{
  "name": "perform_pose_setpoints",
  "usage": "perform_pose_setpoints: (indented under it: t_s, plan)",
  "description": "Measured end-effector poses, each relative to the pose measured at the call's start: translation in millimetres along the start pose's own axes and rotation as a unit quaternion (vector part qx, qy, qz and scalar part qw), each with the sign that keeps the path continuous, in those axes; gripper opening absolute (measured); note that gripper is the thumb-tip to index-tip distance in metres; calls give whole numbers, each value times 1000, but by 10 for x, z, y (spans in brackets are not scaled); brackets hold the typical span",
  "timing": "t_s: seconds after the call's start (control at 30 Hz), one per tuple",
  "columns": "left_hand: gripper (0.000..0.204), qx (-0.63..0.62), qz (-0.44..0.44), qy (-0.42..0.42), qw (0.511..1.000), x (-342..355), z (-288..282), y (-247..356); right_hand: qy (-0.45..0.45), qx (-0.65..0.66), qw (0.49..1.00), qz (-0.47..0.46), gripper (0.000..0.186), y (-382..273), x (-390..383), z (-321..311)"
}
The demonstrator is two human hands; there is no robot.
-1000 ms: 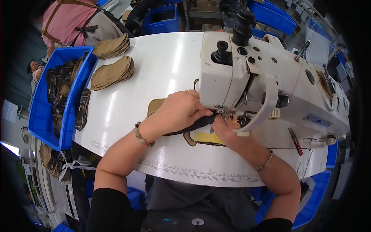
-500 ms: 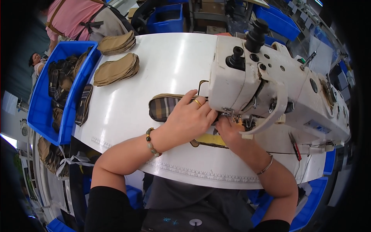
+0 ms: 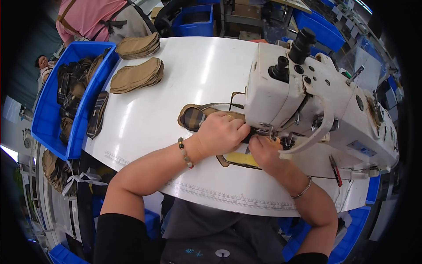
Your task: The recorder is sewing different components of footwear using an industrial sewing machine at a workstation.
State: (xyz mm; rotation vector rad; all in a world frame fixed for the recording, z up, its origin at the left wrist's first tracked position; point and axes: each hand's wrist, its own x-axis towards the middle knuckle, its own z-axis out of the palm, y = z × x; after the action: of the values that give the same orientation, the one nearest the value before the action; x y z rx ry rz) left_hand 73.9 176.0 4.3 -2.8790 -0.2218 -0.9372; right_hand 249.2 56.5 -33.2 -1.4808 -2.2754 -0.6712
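Observation:
A sewing machine (image 3: 269,99) stands on the right half of the white table. Left of its needle area lies a plaid fabric piece (image 3: 192,118) with a tan border and a narrow strip running along its far edge. My left hand (image 3: 223,134) is closed over this piece, its fingers curled and covering the middle. Close to the presser foot, my right hand (image 3: 266,153) has its fingertips pinched together at the near edge of the same work; the exact grip is hidden. A yellow panel (image 3: 241,159) with a dark edge shows below my hands.
Two stacks of tan fabric pieces (image 3: 137,75) lie at the far left. Beside them is a blue bin (image 3: 59,143) of plaid pieces, with a folded plaid piece (image 3: 97,115) against it. Red-handled snips (image 3: 336,170) rest right of my right hand. Another person (image 3: 94,17) is beyond the table.
My left hand's fingers have curled in from a flatter, spread pose. The plaid piece has turned, showing more tan border and a strip lifted along its far side. My right hand stays near the needle.

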Motion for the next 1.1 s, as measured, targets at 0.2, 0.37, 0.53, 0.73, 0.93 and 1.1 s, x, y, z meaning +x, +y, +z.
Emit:
perform_pose_setpoints:
  t_s: [0.2, 0.37, 0.53, 0.73, 0.93, 1.1]
  plan:
    - [15, -10, -69, -121, 990, 116, -218, 58, 48, 69, 996, 28, 8, -3, 37, -24]
    - [31, -87, -71, -144, 983, 182, -508, -78, 39, 7, 999, -1, 11, 43, 35, -53]
    - [27, -191, -86, -111, 972, 139, -325, -167, 39, 8, 999, 9, 10, -4, 104, -130]
    - [22, -237, -93, -122, 959, 130, -259, -205, -21, 38, 999, -8, 21, -90, 116, -347]
    - [30, -246, -91, -101, 960, 156, -271, -223, -68, -15, 996, -49, 30, -171, 35, -433]
    - [33, -236, -105, -104, 961, 135, -248, -218, -75, 20, 997, -9, 32, -176, 102, -537]
